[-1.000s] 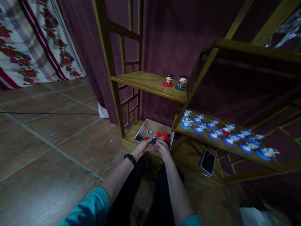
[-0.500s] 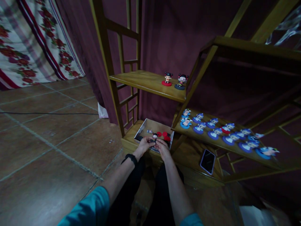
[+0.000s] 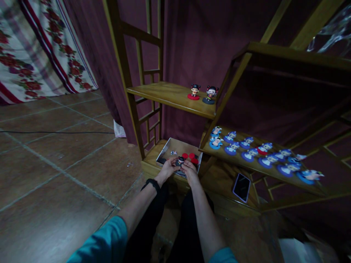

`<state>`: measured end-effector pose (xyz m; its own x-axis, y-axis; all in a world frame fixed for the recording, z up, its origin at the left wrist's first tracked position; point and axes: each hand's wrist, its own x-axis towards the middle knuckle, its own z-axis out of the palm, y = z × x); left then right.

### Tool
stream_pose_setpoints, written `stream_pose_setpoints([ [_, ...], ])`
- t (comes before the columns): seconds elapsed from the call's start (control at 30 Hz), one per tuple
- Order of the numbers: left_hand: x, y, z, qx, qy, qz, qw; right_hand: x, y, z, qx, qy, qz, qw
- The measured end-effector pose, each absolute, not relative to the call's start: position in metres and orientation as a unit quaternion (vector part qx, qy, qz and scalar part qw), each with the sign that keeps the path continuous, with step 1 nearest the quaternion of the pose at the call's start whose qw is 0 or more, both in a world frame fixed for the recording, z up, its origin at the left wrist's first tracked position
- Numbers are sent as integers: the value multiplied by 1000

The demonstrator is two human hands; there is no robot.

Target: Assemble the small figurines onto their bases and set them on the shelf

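Note:
Between my two hands is a small figurine [image 3: 180, 160] with black hair buns and a dark round base. My left hand [image 3: 168, 169] grips its base from the left, and my right hand [image 3: 189, 170] grips it from the right. Both hands are over the near side of an open white box [image 3: 163, 149]. Inside the box, several red discs [image 3: 185, 156] lie to the right, and a small black-and-white piece [image 3: 173, 152] lies behind the figurine. The fingers partly cover the base.
Two figurines, one on a red base [image 3: 193, 92] and one on a dark base [image 3: 210, 95], stand on the upper wooden shelf [image 3: 164, 95]. Several blue-and-white figurines [image 3: 249, 154] line the right shelf. A phone [image 3: 241, 187] lies below them. Shelf posts [image 3: 131, 109] rise at the left.
The figurine has tipped slightly and sits a little lower between my hands. My hands have barely moved, and the view has shifted slightly.

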<state>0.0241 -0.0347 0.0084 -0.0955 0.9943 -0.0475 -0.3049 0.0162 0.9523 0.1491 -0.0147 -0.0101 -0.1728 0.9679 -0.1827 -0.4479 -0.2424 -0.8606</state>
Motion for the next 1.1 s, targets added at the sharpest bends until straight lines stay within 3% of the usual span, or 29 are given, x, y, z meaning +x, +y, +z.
stream_pose_setpoints([
  [0.73,21,-28,-5,419,469,581,517,148,-13,-10,-401,-344,680,508],
  [1.1,21,-27,-10,481,518,566,424,146,-18,-4,-386,-343,701,492],
])
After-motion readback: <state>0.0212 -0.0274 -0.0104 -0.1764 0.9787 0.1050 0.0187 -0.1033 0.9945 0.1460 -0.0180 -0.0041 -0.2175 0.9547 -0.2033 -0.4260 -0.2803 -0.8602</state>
